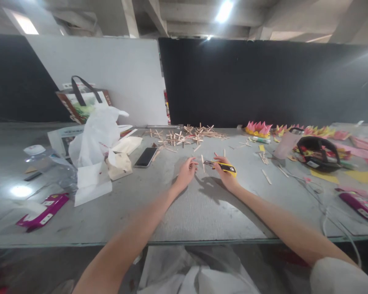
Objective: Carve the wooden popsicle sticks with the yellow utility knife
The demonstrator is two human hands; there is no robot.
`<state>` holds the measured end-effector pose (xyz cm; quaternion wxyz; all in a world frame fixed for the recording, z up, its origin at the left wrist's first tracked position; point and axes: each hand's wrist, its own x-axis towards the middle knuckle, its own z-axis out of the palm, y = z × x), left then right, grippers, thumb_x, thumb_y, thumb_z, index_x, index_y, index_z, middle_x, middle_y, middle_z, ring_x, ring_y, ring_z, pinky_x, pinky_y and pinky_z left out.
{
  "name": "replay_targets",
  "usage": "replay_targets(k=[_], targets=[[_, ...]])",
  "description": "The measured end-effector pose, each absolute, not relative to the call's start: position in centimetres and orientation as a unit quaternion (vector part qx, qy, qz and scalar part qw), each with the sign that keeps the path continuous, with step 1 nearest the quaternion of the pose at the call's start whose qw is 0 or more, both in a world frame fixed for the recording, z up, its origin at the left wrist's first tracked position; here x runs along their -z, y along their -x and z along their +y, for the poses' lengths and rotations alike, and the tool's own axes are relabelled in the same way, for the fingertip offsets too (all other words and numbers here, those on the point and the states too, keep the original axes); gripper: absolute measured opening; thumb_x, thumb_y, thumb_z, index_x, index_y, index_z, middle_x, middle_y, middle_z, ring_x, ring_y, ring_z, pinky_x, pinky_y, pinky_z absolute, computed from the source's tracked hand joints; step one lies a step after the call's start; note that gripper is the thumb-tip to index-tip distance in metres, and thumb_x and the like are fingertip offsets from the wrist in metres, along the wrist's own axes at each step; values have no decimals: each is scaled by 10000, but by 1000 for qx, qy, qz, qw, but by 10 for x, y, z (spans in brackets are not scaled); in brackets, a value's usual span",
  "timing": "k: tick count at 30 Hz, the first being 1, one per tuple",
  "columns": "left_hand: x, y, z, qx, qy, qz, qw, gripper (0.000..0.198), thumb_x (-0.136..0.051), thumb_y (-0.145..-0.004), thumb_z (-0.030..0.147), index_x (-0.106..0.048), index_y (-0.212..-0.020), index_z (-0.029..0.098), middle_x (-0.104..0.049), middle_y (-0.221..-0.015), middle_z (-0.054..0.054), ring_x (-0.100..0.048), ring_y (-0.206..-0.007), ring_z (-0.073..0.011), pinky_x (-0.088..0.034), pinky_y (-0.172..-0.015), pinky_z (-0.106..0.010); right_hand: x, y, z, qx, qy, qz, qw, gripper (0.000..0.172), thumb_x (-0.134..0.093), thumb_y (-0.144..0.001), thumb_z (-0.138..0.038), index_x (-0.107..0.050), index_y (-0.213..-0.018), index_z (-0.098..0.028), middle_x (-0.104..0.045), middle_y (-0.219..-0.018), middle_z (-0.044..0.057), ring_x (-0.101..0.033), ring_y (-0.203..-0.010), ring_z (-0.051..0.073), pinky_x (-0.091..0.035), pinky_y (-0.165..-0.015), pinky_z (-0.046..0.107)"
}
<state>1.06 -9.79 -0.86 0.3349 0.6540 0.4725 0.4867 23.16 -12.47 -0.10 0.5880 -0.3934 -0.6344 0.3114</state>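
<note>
My right hand [225,174] grips a yellow and black utility knife [227,168], its blade end pointing left. A thin wooden stick [203,163] lies on the table just past the knife's tip, between my two hands. My left hand [187,170] hovers or rests to the left of that stick, fingers loosely bent and apart, with nothing seen in them. Behind my right hand another short stick [224,152] is visible. Farther back is a heap of wooden sticks [199,134], many crossed over each other.
A phone [146,157], a white plastic bag [93,134], a clear bottle [37,157] and a purple wipes pack [44,212] lie to the left. On the right are pink paper lotus flowers [258,129], black headphones [319,153], a pale cup [285,145] and a white cable [325,218].
</note>
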Motion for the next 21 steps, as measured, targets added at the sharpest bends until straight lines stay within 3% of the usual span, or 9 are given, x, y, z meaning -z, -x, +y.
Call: replay_targets(k=[6, 12, 15, 21], targets=[[12, -14, -103, -475, -619, 467, 415, 348, -511, -1042, 263, -572, -1363, 141, -768, -854, -50, -713, -653, -146, -574, -659, -263, 7, -238, -125, -320, 414, -613, 592, 458, -750, -927, -579, -711, -1218, -228, -795, -977, 43, -740, -742, 195, -587, -745, 339], [8, -21, -113, -473, -605, 452, 453, 538, -560, -1021, 200, -401, -1531, 135, -796, -975, -82, -726, -694, -136, -599, -718, -283, -1, -243, -131, -281, 434, -634, 575, 418, -723, -954, -582, -796, -1132, -211, -819, -994, 73, -753, -749, 198, -608, -739, 336], [5, -24, -117, -463, -621, 435, 459, 571, -583, -1004, 176, -388, -1540, 163, -805, -1062, -97, -747, -744, -140, -611, -792, -311, -5, -241, -134, -286, 435, -635, 571, 422, -732, -948, -580, -813, -1124, -205, -822, -1000, 81, -747, -703, 189, -619, -700, 329], [6, -31, -126, -442, -656, 412, 452, 677, -634, -1011, 290, -313, -1598, 190, -809, -1019, -72, -779, -835, -179, -603, -856, -338, -5, -240, -138, -279, 422, -654, 562, 382, -737, -961, -547, -826, -1141, -221, -816, -975, 71, -736, -667, 170, -619, -664, 309]])
